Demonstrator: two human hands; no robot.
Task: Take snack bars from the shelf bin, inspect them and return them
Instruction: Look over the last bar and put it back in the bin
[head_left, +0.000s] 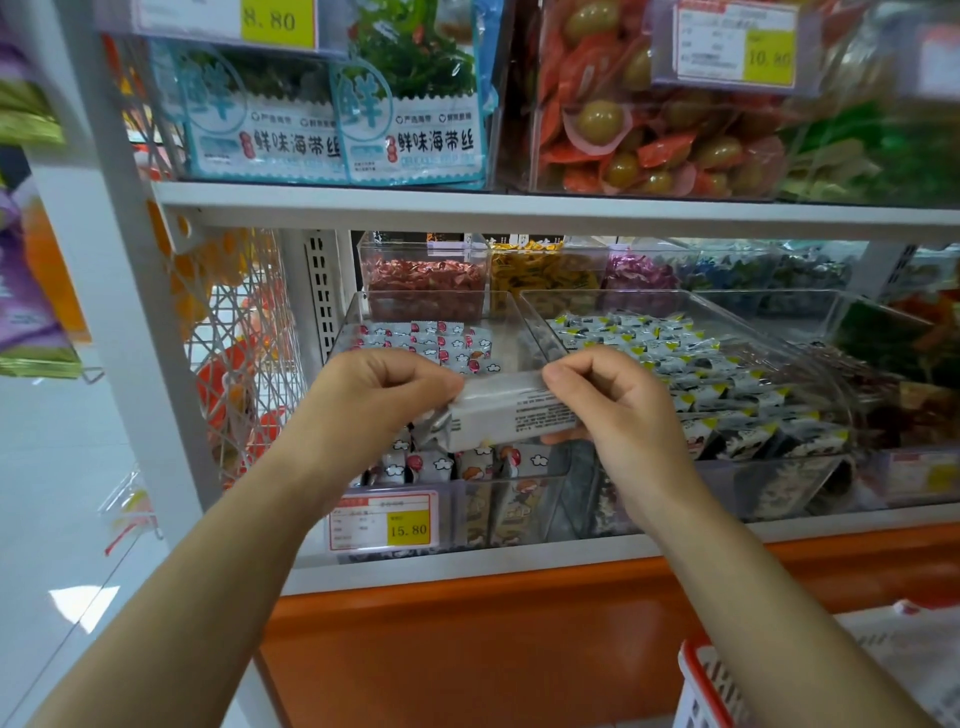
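Note:
A silver-white snack bar (506, 413) with small printed text on its upturned face is held level just above the clear shelf bin (447, 312). My left hand (379, 400) pinches its left end and crinkled wrapper edge. My right hand (618, 400) pinches its right end, thumb beneath and fingers curled over the top. The bin below holds several similar bars (441, 338) with red and white cartoon prints.
A neighbouring clear bin (810, 322) holds grey and yellow wrapped snacks. A price tag (384, 519) reads 15.80 on the bin front. The upper shelf (519, 208) carries seaweed packs and wrapped olives. A red basket (706, 686) sits at lower right, an orange shelf base (493, 634) below.

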